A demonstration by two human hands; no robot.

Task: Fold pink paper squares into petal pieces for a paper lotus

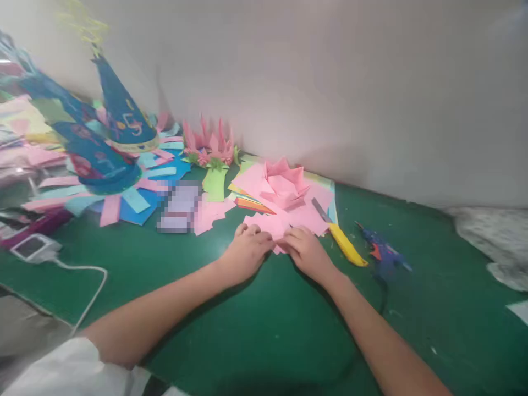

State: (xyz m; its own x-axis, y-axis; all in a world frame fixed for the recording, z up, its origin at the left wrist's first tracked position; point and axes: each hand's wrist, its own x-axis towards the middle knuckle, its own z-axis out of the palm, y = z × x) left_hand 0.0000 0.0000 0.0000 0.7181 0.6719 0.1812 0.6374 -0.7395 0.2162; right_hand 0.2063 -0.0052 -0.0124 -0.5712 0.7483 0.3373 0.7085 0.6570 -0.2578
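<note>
A piece of pink paper (pixel 266 221) lies at the middle of the green table, its lower part between my two hands. My left hand (pixel 246 252) has its fingers curled onto the paper's left side. From the right, my right hand (pixel 308 254) pinches the paper, its fingertips close to those of my left hand. Fingers cover part of the paper, so its exact folds are hidden. Just behind stands a folded pink paper flower (pixel 284 184) on a stack of coloured sheets (pixel 319 198).
A yellow utility knife (pixel 346 245) and a blue glue gun (pixel 383 250) lie right of my right hand. Left are a blurred-out phone (pixel 180 206), pink paper scraps (pixel 210 212), a pink paper crown (pixel 208 143), blue cone hats (pixel 124 107) and a white cable (pixel 97 269).
</note>
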